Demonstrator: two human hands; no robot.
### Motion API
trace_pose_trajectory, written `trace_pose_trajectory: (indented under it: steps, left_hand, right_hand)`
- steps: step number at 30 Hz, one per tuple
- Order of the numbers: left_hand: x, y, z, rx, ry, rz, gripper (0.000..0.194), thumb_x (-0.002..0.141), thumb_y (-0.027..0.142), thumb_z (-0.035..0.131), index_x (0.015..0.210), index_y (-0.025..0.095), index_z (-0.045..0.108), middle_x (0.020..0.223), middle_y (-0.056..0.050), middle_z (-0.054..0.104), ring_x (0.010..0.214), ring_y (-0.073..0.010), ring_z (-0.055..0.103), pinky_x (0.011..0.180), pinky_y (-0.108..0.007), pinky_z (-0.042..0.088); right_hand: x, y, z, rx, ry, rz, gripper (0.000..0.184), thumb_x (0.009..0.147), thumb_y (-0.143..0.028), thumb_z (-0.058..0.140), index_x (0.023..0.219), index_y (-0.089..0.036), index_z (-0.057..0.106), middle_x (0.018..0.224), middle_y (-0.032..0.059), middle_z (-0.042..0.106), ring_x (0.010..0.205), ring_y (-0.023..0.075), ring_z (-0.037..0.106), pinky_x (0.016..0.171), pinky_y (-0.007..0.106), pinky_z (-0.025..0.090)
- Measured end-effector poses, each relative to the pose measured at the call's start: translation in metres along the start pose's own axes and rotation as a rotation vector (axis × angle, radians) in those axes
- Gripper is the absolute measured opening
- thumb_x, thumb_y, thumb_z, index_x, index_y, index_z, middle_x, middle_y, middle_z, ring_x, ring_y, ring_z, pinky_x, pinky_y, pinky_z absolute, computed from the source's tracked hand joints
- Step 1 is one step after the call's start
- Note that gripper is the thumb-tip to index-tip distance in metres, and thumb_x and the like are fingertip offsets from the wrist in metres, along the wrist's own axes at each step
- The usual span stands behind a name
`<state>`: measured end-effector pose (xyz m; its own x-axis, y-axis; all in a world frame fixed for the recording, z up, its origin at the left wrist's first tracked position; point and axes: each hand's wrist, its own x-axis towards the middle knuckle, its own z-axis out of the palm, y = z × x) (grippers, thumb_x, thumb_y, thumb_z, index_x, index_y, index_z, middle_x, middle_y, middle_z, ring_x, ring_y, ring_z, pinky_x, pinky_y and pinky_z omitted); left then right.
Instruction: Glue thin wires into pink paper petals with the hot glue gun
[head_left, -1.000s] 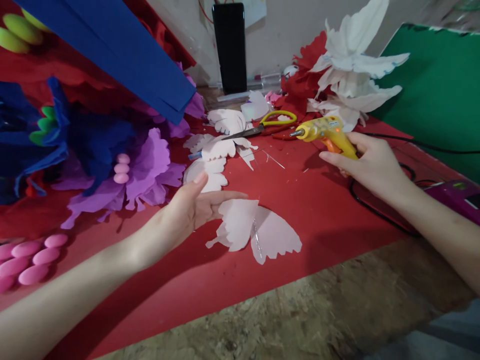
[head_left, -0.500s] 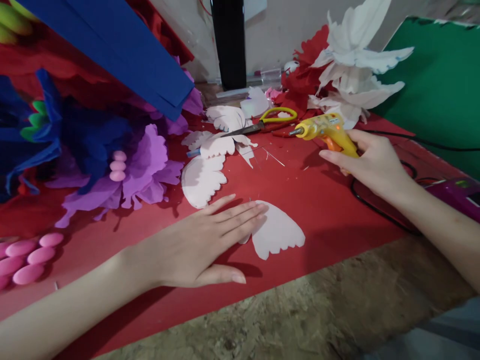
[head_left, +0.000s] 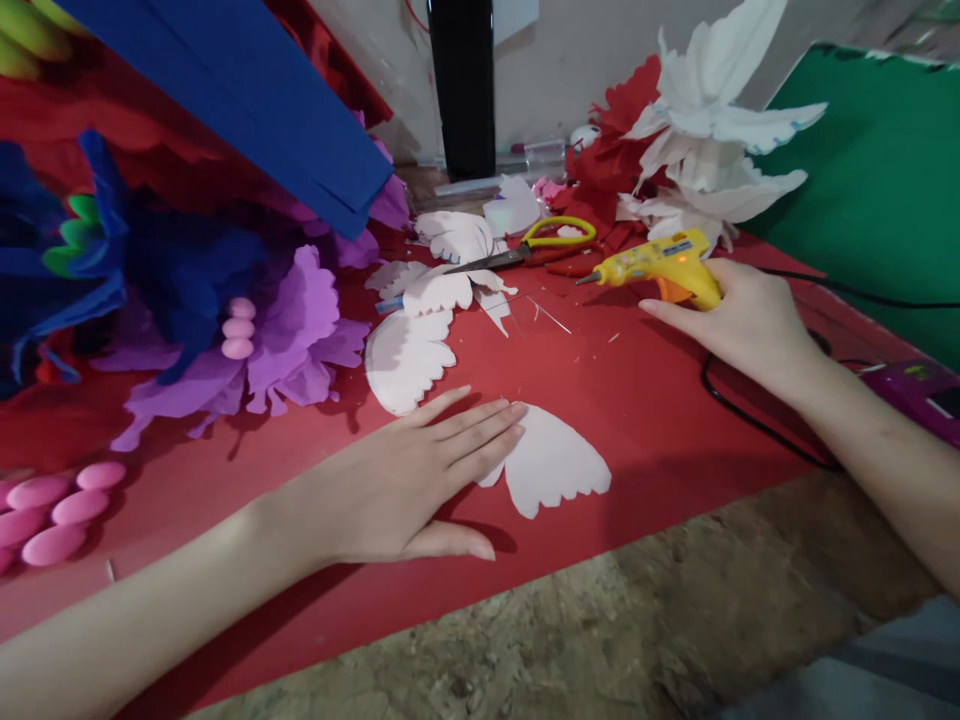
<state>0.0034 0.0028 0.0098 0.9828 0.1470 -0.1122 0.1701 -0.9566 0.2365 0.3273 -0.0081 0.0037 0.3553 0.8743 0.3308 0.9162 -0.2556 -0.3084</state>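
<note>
Glue gun (head_left: 660, 265), yellow, gripped in curled right hand (head_left: 750, 315), nozzle pointing left over red sheet (head_left: 570, 370). Left hand (head_left: 405, 480) flat, fingers extended, palm down, covering left part of white paper wings (head_left: 559, 460) at near centre; grasps nothing. Yellow-handled scissors (head_left: 525, 250) farther off, lying across white cutouts (head_left: 442, 290).

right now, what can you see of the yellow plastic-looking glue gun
The yellow plastic-looking glue gun has a slim metal-looking nozzle, an orange trigger and a small glowing orange light. The right hand holds its handle, partly hiding it, over the red sheet. The nozzle points left, slightly down.
</note>
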Motion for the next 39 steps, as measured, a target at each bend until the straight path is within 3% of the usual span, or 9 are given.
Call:
trace_pose_trajectory:
  steps: [8, 15, 18, 21, 24, 27, 32, 36, 39]
  left_hand:
    - [0.001, 0.000, 0.001, 0.098, 0.026, 0.084, 0.064, 0.085, 0.061, 0.040, 0.138, 0.026, 0.034, 0.147, -0.022, 0.021, 0.136, -0.0341, 0.024, 0.106, -0.061, 0.018]
    - [0.002, 0.000, -0.001, 0.082, 0.020, 0.093, 0.061, 0.082, 0.061, 0.047, 0.135, 0.034, 0.038, 0.149, -0.018, 0.020, 0.137, -0.0345, 0.021, 0.107, -0.061, 0.015]
    - [0.002, 0.000, 0.000, 0.046, 0.031, 0.085, 0.066, 0.086, 0.062, 0.038, 0.140, 0.025, 0.031, 0.150, -0.016, 0.016, 0.138, -0.0313, 0.017, 0.110, -0.057, 0.012]
    - [0.001, 0.000, 0.002, 0.004, 0.042, 0.061, 0.072, 0.092, 0.059, 0.020, 0.143, 0.009, 0.017, 0.150, -0.014, 0.016, 0.140, -0.0211, 0.016, 0.115, -0.047, 0.005]
    - [0.001, 0.001, 0.004, -0.018, 0.048, 0.043, 0.068, 0.094, 0.054, 0.019, 0.143, 0.007, 0.017, 0.150, -0.010, 0.017, 0.140, -0.0154, 0.016, 0.116, -0.037, 0.003]
    - [0.001, 0.002, 0.004, -0.010, 0.042, 0.045, 0.063, 0.094, 0.052, 0.025, 0.142, 0.012, 0.024, 0.149, -0.011, 0.021, 0.140, -0.0170, 0.017, 0.116, -0.039, 0.008]
    - [0.003, 0.003, 0.002, 0.040, 0.039, 0.122, 0.052, 0.088, 0.055, 0.040, 0.134, 0.032, 0.040, 0.148, -0.017, 0.022, 0.138, -0.0291, 0.018, 0.107, -0.056, 0.024]
    - [0.004, 0.001, 0.001, 0.033, 0.055, 0.165, 0.053, 0.082, 0.057, 0.051, 0.130, 0.034, 0.047, 0.148, -0.020, 0.022, 0.137, -0.0339, 0.019, 0.105, -0.057, 0.026]
    - [0.003, 0.001, 0.002, -0.007, 0.144, 0.217, 0.050, 0.085, 0.055, 0.047, 0.128, 0.030, 0.050, 0.148, -0.015, 0.025, 0.137, -0.0316, 0.020, 0.108, -0.054, 0.023]
  right_hand:
    - [0.009, 0.015, 0.012, -0.237, -0.022, -0.044, 0.037, 0.064, -0.052, 0.063, 0.069, -0.018, 0.049, 0.064, 0.0048, 0.048, 0.065, 0.0183, 0.039, 0.062, 0.033, 0.036]
    - [0.007, 0.014, 0.011, -0.375, -0.033, -0.077, 0.057, 0.067, -0.064, 0.055, 0.085, -0.010, 0.059, 0.082, 0.0161, 0.057, 0.084, 0.0310, 0.048, 0.071, 0.044, 0.041]
    - [-0.002, 0.005, 0.005, -0.354, 0.095, -0.190, 0.060, 0.072, -0.060, 0.054, 0.100, -0.007, 0.059, 0.096, 0.0211, 0.056, 0.095, 0.0351, 0.047, 0.075, 0.047, 0.041]
    - [-0.019, -0.015, -0.002, -0.128, 0.228, -0.490, 0.037, 0.082, -0.042, 0.050, 0.101, -0.011, 0.059, 0.097, 0.0178, 0.059, 0.094, 0.0308, 0.051, 0.078, 0.046, 0.042]
    - [-0.041, -0.037, -0.007, 0.175, 0.097, -0.815, 0.015, 0.084, -0.019, 0.048, 0.095, -0.018, 0.058, 0.089, 0.0081, 0.064, 0.086, 0.0204, 0.054, 0.081, 0.039, 0.044]
    - [-0.056, -0.050, -0.007, 0.304, -0.052, -1.025, 0.020, 0.084, -0.011, 0.046, 0.096, -0.020, 0.058, 0.088, 0.0044, 0.065, 0.087, 0.0171, 0.054, 0.079, 0.035, 0.047]
    - [-0.061, -0.051, -0.003, 0.336, -0.087, -1.081, 0.021, 0.083, -0.007, 0.046, 0.096, -0.018, 0.059, 0.087, 0.0043, 0.066, 0.087, 0.0158, 0.054, 0.078, 0.032, 0.048]
    - [-0.062, -0.050, -0.001, 0.429, -0.183, -1.134, 0.023, 0.082, -0.007, 0.047, 0.098, -0.017, 0.058, 0.091, 0.0041, 0.067, 0.091, 0.0153, 0.054, 0.081, 0.031, 0.047]
    - [-0.064, -0.051, 0.001, 0.455, -0.241, -1.190, 0.024, 0.082, -0.006, 0.045, 0.101, -0.015, 0.056, 0.095, 0.0058, 0.067, 0.097, 0.0155, 0.054, 0.085, 0.031, 0.045]
